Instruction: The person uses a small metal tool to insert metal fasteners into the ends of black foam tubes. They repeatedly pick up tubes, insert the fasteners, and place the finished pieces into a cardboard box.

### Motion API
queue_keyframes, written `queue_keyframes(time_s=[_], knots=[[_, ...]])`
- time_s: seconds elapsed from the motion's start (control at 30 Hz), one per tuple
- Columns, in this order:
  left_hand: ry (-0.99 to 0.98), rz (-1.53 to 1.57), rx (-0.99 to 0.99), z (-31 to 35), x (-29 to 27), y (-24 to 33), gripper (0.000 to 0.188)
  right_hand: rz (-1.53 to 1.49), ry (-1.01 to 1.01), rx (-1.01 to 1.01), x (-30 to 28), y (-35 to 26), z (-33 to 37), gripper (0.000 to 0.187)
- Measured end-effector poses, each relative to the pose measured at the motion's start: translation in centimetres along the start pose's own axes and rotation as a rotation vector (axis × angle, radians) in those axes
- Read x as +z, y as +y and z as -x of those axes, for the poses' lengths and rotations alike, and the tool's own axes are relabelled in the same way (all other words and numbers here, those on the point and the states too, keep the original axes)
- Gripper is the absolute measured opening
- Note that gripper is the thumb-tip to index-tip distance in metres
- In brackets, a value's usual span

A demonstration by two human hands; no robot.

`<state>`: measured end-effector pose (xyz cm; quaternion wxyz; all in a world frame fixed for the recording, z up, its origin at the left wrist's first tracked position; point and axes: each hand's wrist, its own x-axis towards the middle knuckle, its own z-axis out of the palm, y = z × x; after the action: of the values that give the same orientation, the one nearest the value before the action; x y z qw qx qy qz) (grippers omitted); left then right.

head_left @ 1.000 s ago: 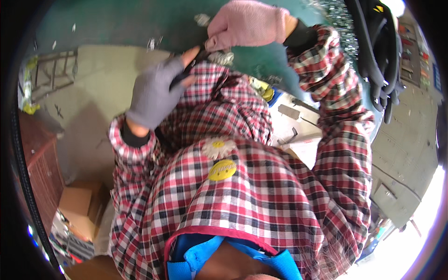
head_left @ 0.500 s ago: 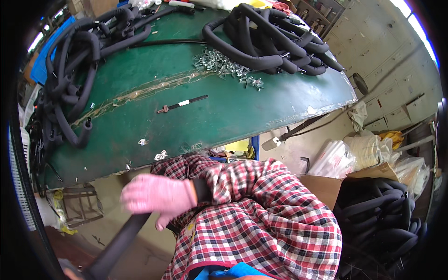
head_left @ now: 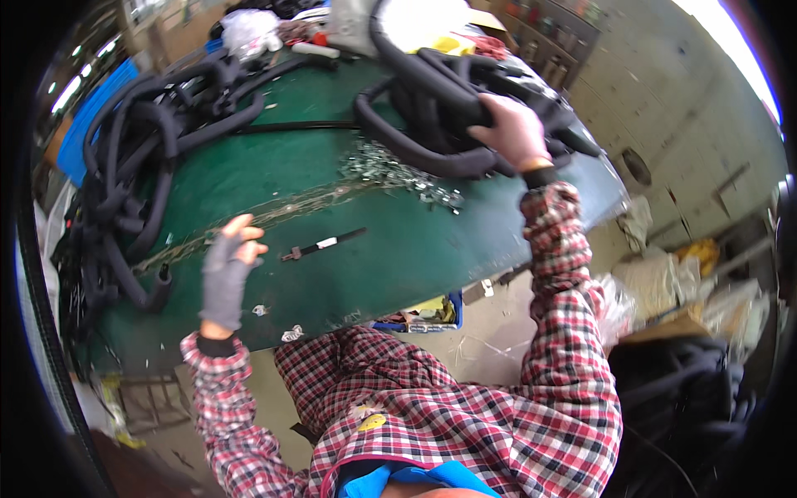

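My right hand, in a pink glove, is closed around a black foam-covered tube at the top of the far-right pile. One end of that tube rises away from the table. Over the near-left part of the green table, my left hand wears a grey glove with bare fingertips. Its fingers are slightly bent and apart, with nothing seen in them. Right of it lies a thin black strip with a white label and a metal clamp. A heap of small shiny metal pieces sits beside the tube pile.
More black foam tubes lie tangled on the table's left side. A box with black tubes stands on the floor at right, near plastic bags. Under the table's near edge is a blue bin. Clear plastic bags lie at the back.
My right hand has gone from the lower left, beside a black tube, to the far-right pile and gripped a tube there. My left hand has risen over the table. The lower-left tube is out of view.
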<state>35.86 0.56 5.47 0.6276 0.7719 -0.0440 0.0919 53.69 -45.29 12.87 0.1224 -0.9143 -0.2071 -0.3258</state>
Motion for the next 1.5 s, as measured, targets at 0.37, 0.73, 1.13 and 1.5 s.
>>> queue_keyframes(time_s=[0.37, 0.73, 1.13, 1.5], knots=[[0.941, -0.948, 0.304, -0.1, -14.0, -7.9, 0.035, -0.522, 0.072, -0.021, 6.0, -14.9, 8.2, 0.018], [0.415, -1.296, -0.012, 6.8, -27.5, -10.9, 0.028, -0.799, -0.342, 0.025, 12.1, -18.8, 10.6, 0.011], [0.595, -1.055, 0.072, 7.5, -16.2, -0.2, 0.046, -0.796, -0.225, 0.080, 11.5, -19.5, 10.9, 0.009], [1.002, -0.751, -0.091, 36.4, -14.7, 19.4, 0.052, -0.942, 0.289, 0.348, 13.9, -13.6, 9.8, 0.016]])
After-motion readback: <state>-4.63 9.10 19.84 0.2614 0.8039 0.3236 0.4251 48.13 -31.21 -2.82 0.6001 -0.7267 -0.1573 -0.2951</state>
